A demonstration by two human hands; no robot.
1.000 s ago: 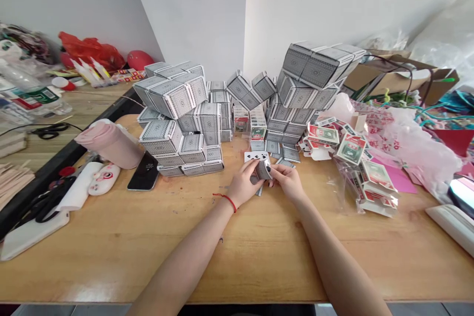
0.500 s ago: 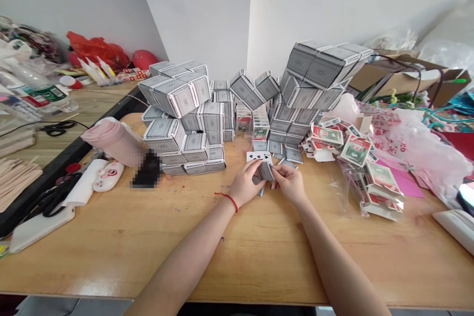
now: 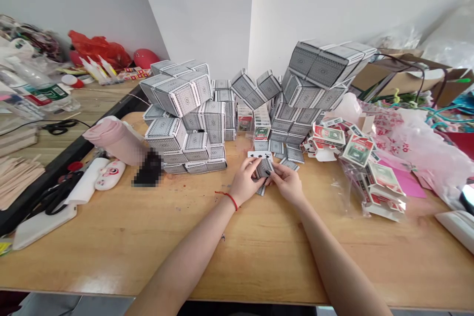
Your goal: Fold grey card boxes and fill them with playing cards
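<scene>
My left hand [image 3: 246, 182] and my right hand [image 3: 288, 183] meet over the middle of the wooden table [image 3: 237, 252], both closed on a small bundle of grey-backed playing cards [image 3: 263, 167]. A white card face with black pips [image 3: 259, 155] shows just above my fingers. A red string bracelet [image 3: 227, 198] circles my left wrist. Loose grey cards [image 3: 290, 163] lie right behind my hands. Structures of folded grey cards stand beyond: one at the left [image 3: 181, 113], a taller one at the right [image 3: 314, 79].
Red and green card boxes [image 3: 355, 150] spill from clear plastic at the right, beside pink bags [image 3: 411, 143]. A pink bottle [image 3: 111, 140], a blurred dark object [image 3: 147, 169], scissors [image 3: 55, 197] and a white pad [image 3: 40, 224] lie at the left.
The view shifted slightly, so everything sits a little further right. My hands stay together on the cards, the fingers working them a bit closer.
</scene>
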